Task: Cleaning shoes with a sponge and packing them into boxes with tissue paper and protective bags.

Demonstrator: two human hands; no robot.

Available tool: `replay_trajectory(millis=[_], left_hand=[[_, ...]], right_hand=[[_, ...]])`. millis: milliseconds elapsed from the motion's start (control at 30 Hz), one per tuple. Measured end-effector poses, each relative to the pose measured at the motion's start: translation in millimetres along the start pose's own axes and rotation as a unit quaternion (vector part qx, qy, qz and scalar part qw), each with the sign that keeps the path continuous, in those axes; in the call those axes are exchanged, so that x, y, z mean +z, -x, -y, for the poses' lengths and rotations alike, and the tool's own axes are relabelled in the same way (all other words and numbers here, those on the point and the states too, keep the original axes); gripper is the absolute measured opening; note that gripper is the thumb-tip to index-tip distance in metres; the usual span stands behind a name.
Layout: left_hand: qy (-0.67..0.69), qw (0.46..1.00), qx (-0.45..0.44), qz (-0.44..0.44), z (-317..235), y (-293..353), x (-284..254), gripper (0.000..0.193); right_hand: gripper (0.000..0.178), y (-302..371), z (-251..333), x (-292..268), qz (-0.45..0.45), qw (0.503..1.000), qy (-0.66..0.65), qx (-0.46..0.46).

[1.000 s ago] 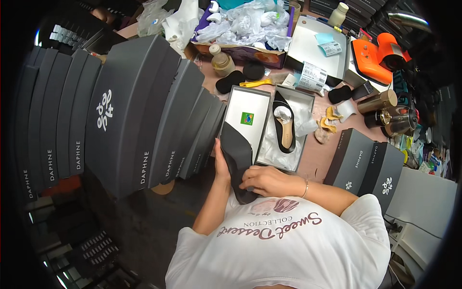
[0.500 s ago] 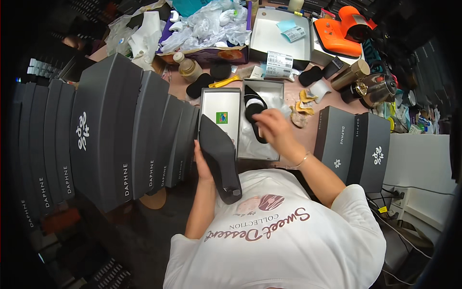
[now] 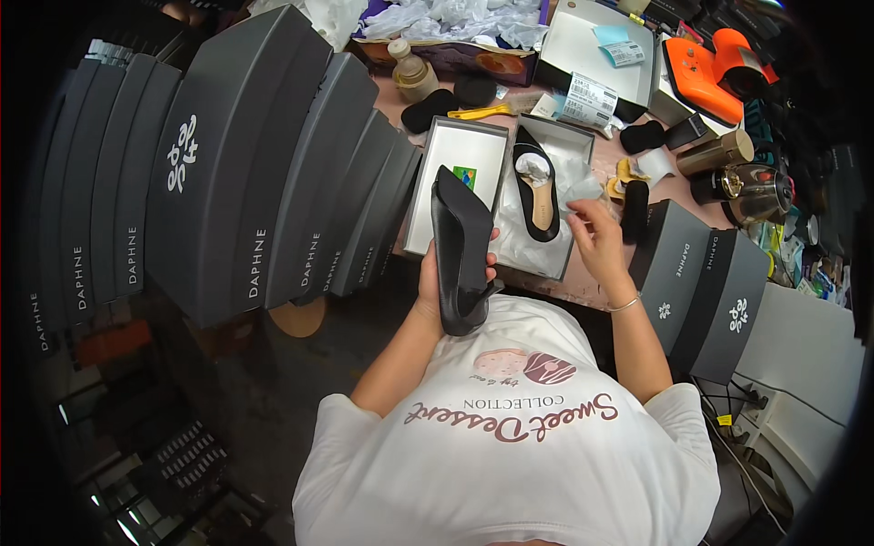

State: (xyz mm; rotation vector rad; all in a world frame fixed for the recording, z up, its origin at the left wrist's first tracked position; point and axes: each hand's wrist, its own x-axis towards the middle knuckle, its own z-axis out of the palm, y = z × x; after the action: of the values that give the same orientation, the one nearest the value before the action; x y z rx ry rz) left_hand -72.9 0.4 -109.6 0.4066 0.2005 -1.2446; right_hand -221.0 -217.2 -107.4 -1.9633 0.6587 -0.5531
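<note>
My left hand (image 3: 428, 278) grips a black heeled shoe (image 3: 462, 232), sole facing up and heel toward me. Its fingertips show along the shoe's right side. A matching black shoe (image 3: 543, 211) lies in the open shoebox (image 3: 557, 264) on white tissue paper, insole up, with a crumpled white wad in its front. My right hand (image 3: 596, 241) is at the box's right edge, fingers loosely bent and apart beside a raised piece of tissue paper (image 3: 583, 188). Left of the box lies its white-lined lid (image 3: 441, 150). A black oblong pad (image 3: 635, 211) rests right of the box.
Tall stacks of dark grey shoeboxes (image 3: 241, 173) crowd the left; more boxes (image 3: 706, 291) stand right. Behind are a yellow-handled brush (image 3: 482, 112), a bottle (image 3: 414, 73), black pads (image 3: 428, 111), a label-filled box lid (image 3: 583, 55), an orange device (image 3: 701, 82) and a flask (image 3: 715, 153).
My right hand has moved right, off the boxed shoe, and let go of the black pad, now beside the box. My left hand has raised and turned its shoe. The view has shifted.
</note>
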Motion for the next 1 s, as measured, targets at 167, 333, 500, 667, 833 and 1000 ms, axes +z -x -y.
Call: replay_trajectory(millis=[167, 333, 500, 667, 833, 1000], left_hand=[[-0.043, 0.999, 0.024, -0.023, -5, 0, 14, 0.080], [-0.114, 0.993, 0.001, -0.041, 3, 11, 6, 0.077], [-0.180, 0.977, -0.115, -0.018, -2, 21, 38, 0.058], [-0.196, 0.970, -0.070, -0.125, -2, 1, 51, 0.052], [-0.270, 0.942, 0.102, -0.173, -5, -24, 69, 0.041], [-0.300, 0.926, 0.160, -0.164, 15, -41, 69, 0.036]], right_hand=[[0.014, 17, -6, 9, 0.053, 0.997, -0.025, 0.053], [0.013, 19, -27, -17, -0.014, 0.996, 0.076, 0.033], [0.041, -7, -110, -66, -0.126, 0.931, 0.335, 0.076], [0.047, -23, -150, -57, -0.096, 0.912, 0.352, 0.188], [0.042, -19, -50, -59, -0.179, 0.977, -0.009, 0.114], [0.046, 12, 107, -19, 0.101, 0.955, 0.120, -0.253]])
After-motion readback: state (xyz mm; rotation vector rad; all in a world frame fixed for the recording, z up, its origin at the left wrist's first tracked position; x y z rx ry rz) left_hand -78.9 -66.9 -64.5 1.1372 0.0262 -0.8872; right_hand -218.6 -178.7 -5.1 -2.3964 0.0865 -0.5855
